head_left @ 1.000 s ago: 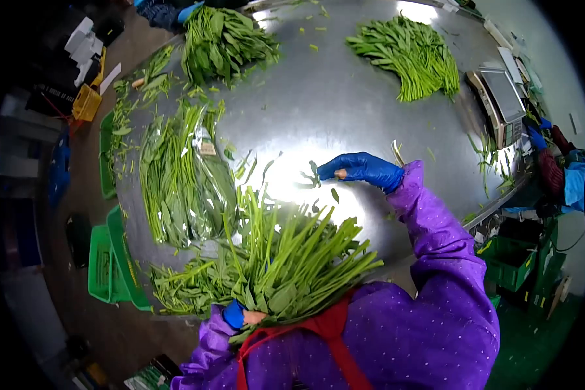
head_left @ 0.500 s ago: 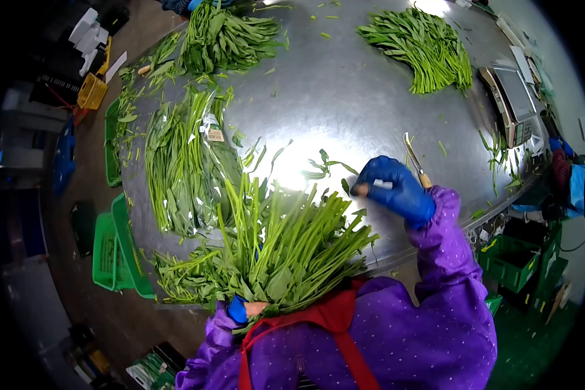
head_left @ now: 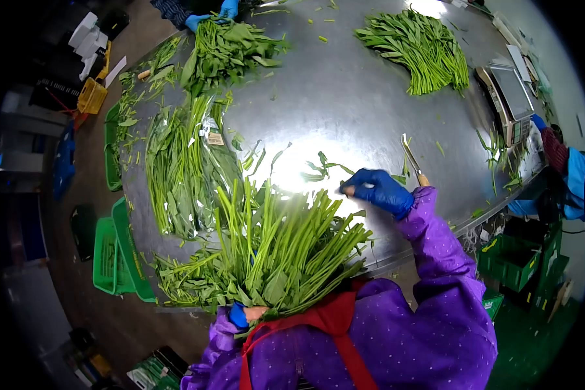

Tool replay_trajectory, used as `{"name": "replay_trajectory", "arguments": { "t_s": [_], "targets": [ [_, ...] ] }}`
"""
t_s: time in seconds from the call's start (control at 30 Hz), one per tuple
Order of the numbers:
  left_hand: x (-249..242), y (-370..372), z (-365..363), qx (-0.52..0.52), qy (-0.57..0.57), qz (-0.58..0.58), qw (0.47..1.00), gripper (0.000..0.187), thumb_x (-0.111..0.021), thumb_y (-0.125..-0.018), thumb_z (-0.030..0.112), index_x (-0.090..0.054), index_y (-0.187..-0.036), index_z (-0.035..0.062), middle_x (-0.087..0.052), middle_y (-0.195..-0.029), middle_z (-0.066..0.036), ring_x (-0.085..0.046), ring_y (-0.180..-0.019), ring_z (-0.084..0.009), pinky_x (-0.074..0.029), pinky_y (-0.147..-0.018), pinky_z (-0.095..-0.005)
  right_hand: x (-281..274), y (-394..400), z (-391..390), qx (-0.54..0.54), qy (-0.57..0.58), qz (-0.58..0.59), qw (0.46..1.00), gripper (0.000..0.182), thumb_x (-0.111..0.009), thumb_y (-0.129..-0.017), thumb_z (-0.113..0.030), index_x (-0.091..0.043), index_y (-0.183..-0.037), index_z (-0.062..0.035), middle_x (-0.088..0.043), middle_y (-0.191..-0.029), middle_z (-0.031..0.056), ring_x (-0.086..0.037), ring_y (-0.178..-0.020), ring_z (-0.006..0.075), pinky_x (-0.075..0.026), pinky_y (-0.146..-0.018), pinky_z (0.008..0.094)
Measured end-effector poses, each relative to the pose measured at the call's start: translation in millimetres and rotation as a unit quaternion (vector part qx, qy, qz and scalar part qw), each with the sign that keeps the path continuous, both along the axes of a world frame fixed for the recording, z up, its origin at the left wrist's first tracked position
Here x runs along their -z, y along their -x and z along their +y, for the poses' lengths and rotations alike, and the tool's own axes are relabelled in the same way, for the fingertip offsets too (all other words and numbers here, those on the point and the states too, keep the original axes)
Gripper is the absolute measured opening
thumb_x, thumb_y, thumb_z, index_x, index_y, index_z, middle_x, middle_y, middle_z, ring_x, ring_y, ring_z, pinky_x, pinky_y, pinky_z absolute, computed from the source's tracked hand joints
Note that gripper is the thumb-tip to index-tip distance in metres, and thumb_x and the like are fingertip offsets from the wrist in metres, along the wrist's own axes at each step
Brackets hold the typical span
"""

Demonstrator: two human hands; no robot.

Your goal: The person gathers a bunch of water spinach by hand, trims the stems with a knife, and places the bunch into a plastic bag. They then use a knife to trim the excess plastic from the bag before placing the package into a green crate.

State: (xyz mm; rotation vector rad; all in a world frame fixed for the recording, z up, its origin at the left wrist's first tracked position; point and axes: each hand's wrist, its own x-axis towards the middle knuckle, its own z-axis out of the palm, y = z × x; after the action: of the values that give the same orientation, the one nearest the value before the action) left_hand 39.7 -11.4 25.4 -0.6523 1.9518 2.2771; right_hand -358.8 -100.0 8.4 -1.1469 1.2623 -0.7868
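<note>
A large bunch of leafy green stems (head_left: pixel 286 247) leans against the red apron, stem ends pointing away from me. My left hand (head_left: pixel 246 314), in a blue glove with bare skin showing, is wrapped round the leafy base of this bunch, its fingers partly hidden by leaves. My right hand (head_left: pixel 378 191), also blue-gloved, hovers right of the stem tops, thumb and fingertips pinched together; whatever is between them is too small to make out. Bagged greens with a label (head_left: pixel 213 140) lie beyond the bunch on the left. A curved knife (head_left: pixel 411 159) rests just beyond my right hand.
On the metal table (head_left: pixel 318 84) are another pile of greens (head_left: pixel 422 52) at the far right and a scale (head_left: pixel 512 97). A co-worker's blue-gloved hands (head_left: pixel 208 19) touch greens (head_left: pixel 227 52) at the far left. Green baskets (head_left: pixel 114 257) stand left of the table; another co-worker's sleeve (head_left: pixel 555 149) shows right.
My right hand has moved slightly left and its fingers have drawn closer together. The co-worker's hands at the far left have come into view, and a loose leaf lies beside the knife.
</note>
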Motion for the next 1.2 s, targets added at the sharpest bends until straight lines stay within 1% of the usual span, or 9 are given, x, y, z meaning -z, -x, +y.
{"name": "replay_trajectory", "arguments": {
  "t_s": [0.07, 0.17, 0.27, 0.67, 0.73, 0.87, 0.93, 1.07, 1.2],
  "targets": [
    [0.4, 1.1, 0.5, 0.001, 0.000, -0.002, 1.000, 0.049, -0.029, -0.093, 0.023, -0.027, -0.138, 0.0057, -0.029, -0.142, -0.009, -0.029, -0.129, -0.0202, -0.019, -0.108, -0.0324, -13.8, -15.8, 4.5, -0.021, -0.012, -0.050, 0.998, 0.032, -0.071, -0.073, -0.032, -0.064, -0.086, -0.0037, -0.064, -0.086, 0.0067, -0.059, -0.081, 0.0151, -0.045, -0.074, 0.0285],
    [1.7, 4.6, 1.4, 0.002, 0.000, -0.001, 1.000, 0.049, -0.029, -0.093, 0.023, -0.028, -0.138, 0.0056, -0.029, -0.142, -0.008, -0.029, -0.129, -0.0201, -0.019, -0.108, -0.0324, -40.5, -25.3, 4.3, -0.004, 0.207, 0.226, 0.952, 0.027, -0.075, -0.065, -0.026, -0.066, -0.085, -0.0102, -0.061, -0.080, 0.0048, -0.055, -0.080, 0.0208, -0.039, -0.074, 0.0311],
    [1.2, 7.2, 2.5, 0.001, 0.001, -0.001, 1.000, 0.048, -0.029, -0.093, 0.023, -0.028, -0.138, 0.0056, -0.029, -0.142, -0.008, -0.029, -0.129, -0.0201, -0.019, -0.108, -0.0324, -53.5, -39.3, 12.2, 0.025, 0.343, 0.264, 0.901, 0.029, -0.076, -0.064, -0.030, -0.066, -0.084, -0.0121, -0.059, -0.084, 0.0027, -0.053, -0.084, 0.0207, -0.037, -0.078, 0.0326],
    [0.1, 8.3, 5.8, -0.001, 0.001, -0.002, 1.000, 0.048, -0.029, -0.093, 0.022, -0.028, -0.138, 0.0056, -0.029, -0.142, -0.008, -0.029, -0.129, -0.0199, -0.019, -0.108, -0.0323, -41.1, -69.3, 13.9, -0.059, 0.343, 0.458, 0.818, 0.019, -0.063, -0.063, -0.006, -0.059, -0.082, -0.0095, -0.056, -0.086, 0.0032, -0.052, -0.092, 0.0250, -0.034, -0.088, 0.0395],
    [-0.1, 7.7, 7.4, -0.004, 0.000, -0.001, 1.000, 0.048, -0.029, -0.093, 0.022, -0.028, -0.138, 0.0056, -0.029, -0.142, -0.008, -0.029, -0.129, -0.0198, -0.019, -0.108, -0.0323, 8.3, -28.8, -11.0, 0.137, 0.346, 0.242, 0.896, 0.015, -0.061, -0.069, -0.005, -0.060, -0.083, -0.0070, -0.057, -0.084, 0.0042, -0.055, -0.087, 0.0213, -0.039, -0.082, 0.0328],
    [0.0, 10.8, 9.1, -0.009, 0.001, 0.001, 1.000, 0.048, -0.029, -0.093, 0.022, -0.028, -0.138, 0.0056, -0.029, -0.142, -0.008, -0.029, -0.129, -0.0198, -0.020, -0.108, -0.0323, 16.3, 8.2, -26.5, 0.036, 0.115, 0.007, 0.993, 0.020, -0.059, -0.082, -0.014, -0.061, -0.099, -0.0027, -0.061, -0.095, 0.0078, -0.056, -0.089, 0.0168, -0.041, -0.084, 0.0293],
    [0.3, 12.3, 8.3, -0.009, 0.005, 0.002, 1.000, 0.048, -0.029, -0.093, 0.021, -0.028, -0.138, 0.0055, -0.029, -0.142, -0.008, -0.029, -0.129, -0.0197, -0.020, -0.108, -0.0323, 34.2, 5.9, -24.3, 0.016, -0.050, -0.184, 0.982, 0.027, -0.059, -0.083, -0.016, -0.059, -0.105, -0.0009, -0.061, -0.101, 0.0092, -0.056, -0.093, 0.0175, -0.041, -0.088, 0.0294],
    [2.9, 14.4, 10.6, -0.009, -0.001, 0.004, 1.000, 0.048, -0.029, -0.093, 0.021, -0.028, -0.138, 0.0055, -0.029, -0.142, -0.008, -0.029, -0.129, -0.0197, -0.020, -0.108, -0.0323, 66.4, -28.2, -4.5, -0.160, -0.088, -0.211, 0.960, 0.036, -0.044, -0.092, -0.025, -0.053, -0.118, -0.0024, -0.060, -0.108, 0.0109, -0.057, -0.097, 0.0187, -0.044, -0.087, 0.0301],
    [3.0, 13.9, 10.2, -0.016, -0.007, 0.002, 1.000, 0.048, -0.029, -0.093, 0.021, -0.028, -0.138, 0.0055, -0.029, -0.142, -0.008, -0.029, -0.129, -0.0196, -0.020, -0.108, -0.0323, 84.9, -50.8, 14.6, -0.084, -0.296, -0.406, 0.861, 0.036, -0.045, -0.092, -0.024, -0.051, -0.119, -0.0005, -0.058, -0.110, 0.0115, -0.057, -0.096, 0.0195, -0.046, -0.086, 0.0295]
  ]
}}
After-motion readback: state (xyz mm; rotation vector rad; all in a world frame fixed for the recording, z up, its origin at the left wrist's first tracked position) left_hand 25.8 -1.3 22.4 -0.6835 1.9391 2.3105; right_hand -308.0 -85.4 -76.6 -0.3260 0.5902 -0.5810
